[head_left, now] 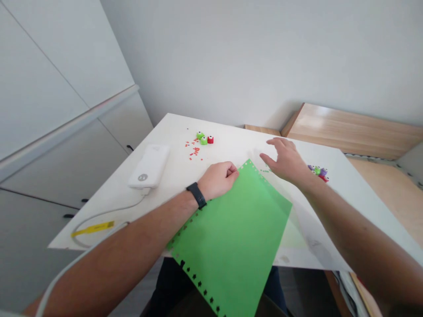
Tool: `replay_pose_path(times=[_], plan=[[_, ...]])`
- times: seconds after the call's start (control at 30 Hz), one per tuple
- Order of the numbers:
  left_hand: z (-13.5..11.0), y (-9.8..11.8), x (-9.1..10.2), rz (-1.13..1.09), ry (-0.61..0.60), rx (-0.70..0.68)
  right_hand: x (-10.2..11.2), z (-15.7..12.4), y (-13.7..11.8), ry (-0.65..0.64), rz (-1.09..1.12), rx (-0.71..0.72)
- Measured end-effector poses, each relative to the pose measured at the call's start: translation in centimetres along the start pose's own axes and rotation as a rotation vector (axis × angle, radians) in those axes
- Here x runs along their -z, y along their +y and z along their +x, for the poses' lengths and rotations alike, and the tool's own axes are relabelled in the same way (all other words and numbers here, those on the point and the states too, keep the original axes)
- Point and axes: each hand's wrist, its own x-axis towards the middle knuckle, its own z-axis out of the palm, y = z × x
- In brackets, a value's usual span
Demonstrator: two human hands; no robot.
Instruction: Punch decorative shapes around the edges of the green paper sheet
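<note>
A green paper sheet (231,237) with small shapes punched along its edges hangs over the front edge of the white table (172,132). My left hand (217,178), with a black band on its wrist, pinches the sheet's far left edge with closed fingers. My right hand (287,160) hovers open just past the sheet's far corner, fingers spread and holding nothing. It is nearest a cluster of small purple, green and red craft punches (319,171) to its right.
Two green punches and a red one (204,139) sit at the table's back with red paper bits (194,151) scattered beside them. A white power bank (149,166) with a cable (99,222) lies at the left. A wooden surface (350,130) adjoins at the right.
</note>
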Motion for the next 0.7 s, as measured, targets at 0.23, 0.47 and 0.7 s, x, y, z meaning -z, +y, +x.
replay_pose_path(times=[0.23,0.47,0.7], plan=[[0.1,-0.1,-0.1,0.017,-0.009,-0.019,-4.8,9.9,-8.5,-0.209,0.081,0.16],[0.1,0.1,-0.5,0.049,0.011,-0.032,-9.8,13.7,-11.5,-0.303,0.036,0.157],[0.0,0.0,-0.7,0.056,0.025,-0.042,-10.6,13.7,-11.1,-0.255,0.066,0.052]])
